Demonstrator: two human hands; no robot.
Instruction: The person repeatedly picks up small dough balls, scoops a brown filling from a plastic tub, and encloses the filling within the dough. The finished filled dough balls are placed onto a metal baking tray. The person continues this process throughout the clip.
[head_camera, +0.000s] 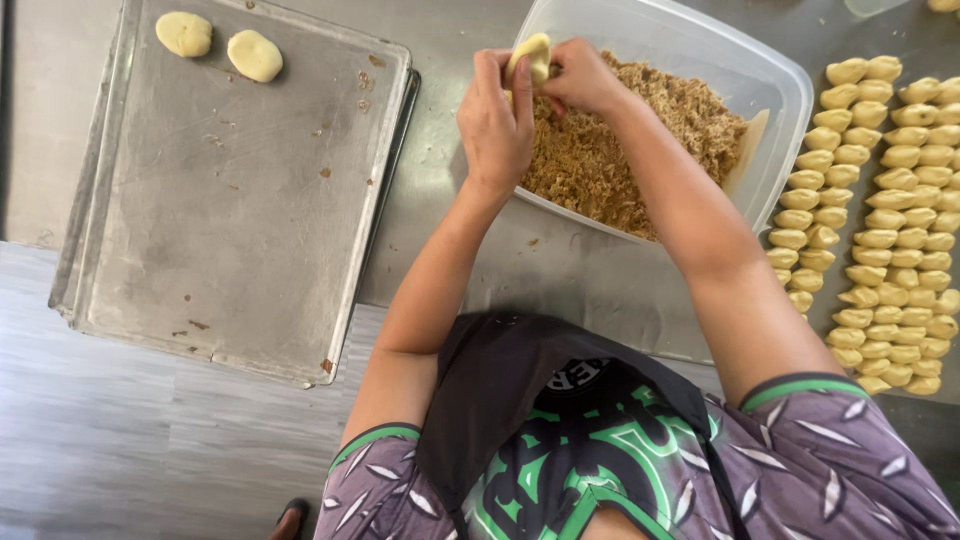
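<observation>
Above the clear tub of brown filling, my left hand and right hand both pinch one dough piece. Left of the tub, two filled pieces sit on one metal tray.

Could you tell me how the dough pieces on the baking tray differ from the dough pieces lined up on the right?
The tray pieces are only two; the pieces on the right are dozens. The tray pieces are flat, smooth ovals lying apart on the baking tray; those on the right are smaller, plump lumps packed in touching rows on the steel table. Both are pale yellow dough, like the piece held by the left hand and right hand.
</observation>
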